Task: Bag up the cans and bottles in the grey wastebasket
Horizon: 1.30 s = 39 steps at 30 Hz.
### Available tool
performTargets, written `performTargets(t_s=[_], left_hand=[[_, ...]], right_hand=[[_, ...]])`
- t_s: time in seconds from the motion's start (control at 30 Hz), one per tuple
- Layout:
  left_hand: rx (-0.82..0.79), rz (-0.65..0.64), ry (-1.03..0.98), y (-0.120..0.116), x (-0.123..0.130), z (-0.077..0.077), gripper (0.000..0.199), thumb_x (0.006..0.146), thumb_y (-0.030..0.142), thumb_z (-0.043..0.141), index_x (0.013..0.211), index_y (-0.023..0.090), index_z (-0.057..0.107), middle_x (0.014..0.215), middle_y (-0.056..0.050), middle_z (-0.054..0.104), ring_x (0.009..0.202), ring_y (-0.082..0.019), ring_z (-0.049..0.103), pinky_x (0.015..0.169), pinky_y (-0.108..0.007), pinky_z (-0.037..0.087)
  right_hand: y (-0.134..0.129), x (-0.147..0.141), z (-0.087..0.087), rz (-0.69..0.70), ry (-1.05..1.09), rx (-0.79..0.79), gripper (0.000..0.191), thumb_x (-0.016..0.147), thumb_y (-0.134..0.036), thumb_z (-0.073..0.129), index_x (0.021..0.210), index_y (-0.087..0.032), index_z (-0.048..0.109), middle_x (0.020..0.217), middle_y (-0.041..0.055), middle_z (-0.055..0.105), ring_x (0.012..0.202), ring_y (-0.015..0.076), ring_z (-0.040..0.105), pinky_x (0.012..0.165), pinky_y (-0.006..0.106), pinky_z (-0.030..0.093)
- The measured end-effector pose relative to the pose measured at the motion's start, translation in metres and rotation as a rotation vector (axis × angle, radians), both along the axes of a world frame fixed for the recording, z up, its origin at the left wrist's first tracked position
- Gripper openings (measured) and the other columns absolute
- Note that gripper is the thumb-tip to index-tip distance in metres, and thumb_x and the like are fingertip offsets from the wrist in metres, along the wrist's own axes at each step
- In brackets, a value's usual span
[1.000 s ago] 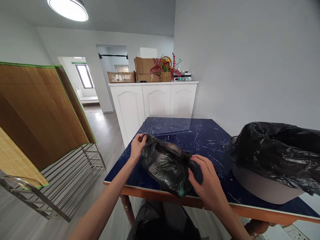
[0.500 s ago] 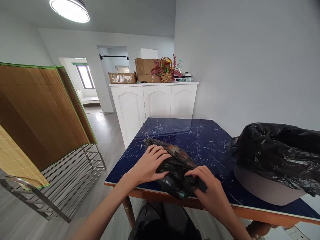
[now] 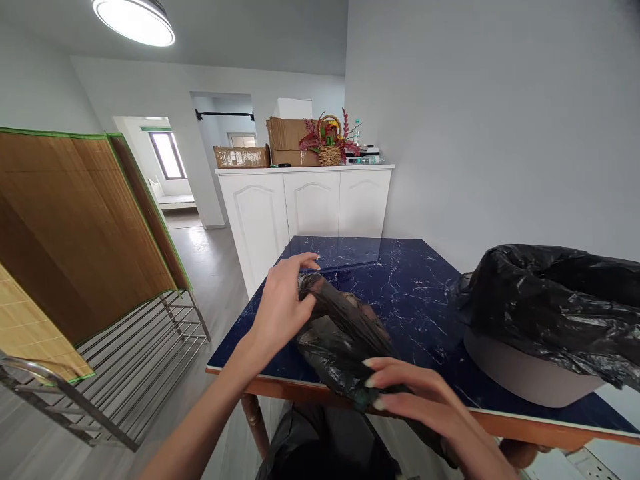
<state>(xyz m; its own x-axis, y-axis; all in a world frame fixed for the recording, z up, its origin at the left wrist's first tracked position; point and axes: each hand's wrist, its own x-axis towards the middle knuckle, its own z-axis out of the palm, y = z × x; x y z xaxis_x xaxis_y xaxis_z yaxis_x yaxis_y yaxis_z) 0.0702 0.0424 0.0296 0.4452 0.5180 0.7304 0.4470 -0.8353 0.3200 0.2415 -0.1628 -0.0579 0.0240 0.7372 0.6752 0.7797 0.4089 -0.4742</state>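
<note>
A thin black plastic bag lies crumpled across the near edge of the dark blue marbled table. Something reddish-brown shows faintly through its film; I cannot make out what. At the bag's left end is my left hand, its thumb and fingers apart, with the bag's upper corner beside the thumb. My right hand has its fingers curled on the bag's lower right part. Loose film passes beneath that palm and hangs below the table edge.
To the right stands a grey bin with a black liner folded over its rim. A metal rack draped with a bamboo mat is at left. Behind the table, a white cabinet carries cardboard boxes and a flower basket.
My left hand has lifted off the bag's middle and moved left and up to its end. My right hand has shifted lower, and the bag is more spread out.
</note>
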Motion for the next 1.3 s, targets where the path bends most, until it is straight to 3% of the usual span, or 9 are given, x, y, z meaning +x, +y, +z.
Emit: performTargets(t_s=[0.1, 0.23, 0.37, 0.47, 0.53, 0.8, 1.0, 1.13, 1.3], left_hand=[[0.167, 0.075, 0.015, -0.011, 0.016, 0.006, 0.043, 0.094, 0.014, 0.062, 0.136, 0.024, 0.056, 0.125, -0.010, 0.065, 0.115, -0.030, 0.066, 0.099, -0.047, 0.053], [0.214, 0.160, 0.050, -0.017, 0.021, 0.014, 0.047, 0.090, 0.008, 0.060, 0.134, 0.024, 0.055, 0.107, -0.005, 0.063, 0.091, -0.024, 0.065, 0.084, -0.040, 0.052], [0.291, -0.056, 0.344, -0.025, 0.018, 0.011, 0.018, 0.101, 0.014, 0.053, 0.115, 0.023, 0.059, 0.098, -0.003, 0.066, 0.083, -0.021, 0.063, 0.081, -0.037, 0.049], [0.378, -0.314, 0.629, -0.026, 0.016, -0.006, 0.015, 0.109, 0.024, 0.049, 0.100, 0.022, 0.062, 0.101, -0.005, 0.069, 0.087, -0.022, 0.065, 0.081, -0.037, 0.048], [0.351, -0.340, 0.695, -0.021, 0.013, -0.022, 0.017, 0.109, 0.028, 0.051, 0.101, 0.021, 0.063, 0.096, -0.006, 0.071, 0.088, -0.023, 0.066, 0.083, -0.038, 0.048], [0.292, -0.244, 0.781, -0.005, -0.014, -0.062, 0.035, 0.116, 0.033, 0.040, 0.090, 0.021, 0.062, 0.075, -0.002, 0.068, 0.072, -0.022, 0.066, 0.084, -0.038, 0.046], [0.201, -0.290, 0.788, -0.007, -0.035, -0.076, 0.043, 0.111, 0.057, 0.042, 0.123, 0.021, 0.062, 0.071, -0.001, 0.068, 0.072, -0.025, 0.066, 0.077, -0.034, 0.047], [0.211, -0.304, 0.861, -0.009, -0.032, -0.078, 0.065, 0.098, 0.064, 0.066, 0.149, 0.024, 0.055, 0.100, -0.007, 0.072, 0.090, -0.027, 0.069, 0.085, -0.036, 0.047], [0.246, -0.318, 0.889, 0.000, -0.014, -0.084, 0.072, 0.085, 0.046, 0.089, 0.147, 0.025, 0.061, 0.145, -0.015, 0.062, 0.131, -0.037, 0.057, 0.108, -0.047, 0.041]], right_hand=[[0.031, -0.011, 0.011, 0.071, -0.045, -0.093, 0.056, 0.106, -0.024, 0.040, 0.160, -0.034, 0.040, 0.156, 0.0118, 0.056, 0.143, 0.0273, 0.059, 0.107, 0.041, 0.061], [0.087, 0.004, 0.007, -0.042, -0.203, -0.165, 0.072, 0.098, -0.007, 0.033, 0.168, -0.024, 0.029, 0.165, 0.0133, 0.049, 0.149, 0.0275, 0.053, 0.109, 0.045, 0.058], [0.112, 0.017, -0.001, -0.090, -0.326, -0.294, 0.057, 0.095, -0.002, 0.031, 0.142, -0.016, 0.059, 0.131, 0.0174, 0.072, 0.113, 0.0295, 0.074, 0.089, 0.041, 0.059], [0.109, 0.022, -0.001, -0.048, -0.278, -0.417, 0.038, 0.099, -0.006, 0.033, 0.110, -0.019, 0.067, 0.107, 0.0126, 0.075, 0.092, 0.0260, 0.075, 0.072, 0.032, 0.052], [0.104, 0.027, -0.002, -0.046, -0.208, -0.467, 0.032, 0.101, -0.008, 0.035, 0.105, -0.021, 0.064, 0.103, 0.0105, 0.075, 0.091, 0.0251, 0.074, 0.072, 0.031, 0.048], [0.071, 0.035, -0.028, -0.086, -0.150, -0.481, 0.033, 0.097, -0.024, 0.067, 0.129, -0.030, 0.064, 0.112, 0.0053, 0.075, 0.094, 0.0285, 0.077, 0.075, 0.036, 0.054], [0.057, 0.049, -0.053, -0.218, -0.186, -0.620, 0.060, 0.091, -0.040, 0.076, 0.146, -0.027, 0.056, 0.112, 0.0110, 0.068, 0.073, 0.0252, 0.073, 0.059, 0.034, 0.052], [0.063, 0.056, -0.058, -0.165, -0.099, -0.682, 0.058, 0.099, -0.051, 0.064, 0.150, -0.027, 0.053, 0.118, 0.0127, 0.063, 0.092, 0.0274, 0.073, 0.072, 0.036, 0.056], [0.086, 0.058, -0.062, -0.110, 0.003, -0.673, 0.061, 0.100, -0.053, 0.060, 0.156, -0.032, 0.046, 0.136, 0.0140, 0.057, 0.117, 0.0322, 0.069, 0.086, 0.040, 0.058]])
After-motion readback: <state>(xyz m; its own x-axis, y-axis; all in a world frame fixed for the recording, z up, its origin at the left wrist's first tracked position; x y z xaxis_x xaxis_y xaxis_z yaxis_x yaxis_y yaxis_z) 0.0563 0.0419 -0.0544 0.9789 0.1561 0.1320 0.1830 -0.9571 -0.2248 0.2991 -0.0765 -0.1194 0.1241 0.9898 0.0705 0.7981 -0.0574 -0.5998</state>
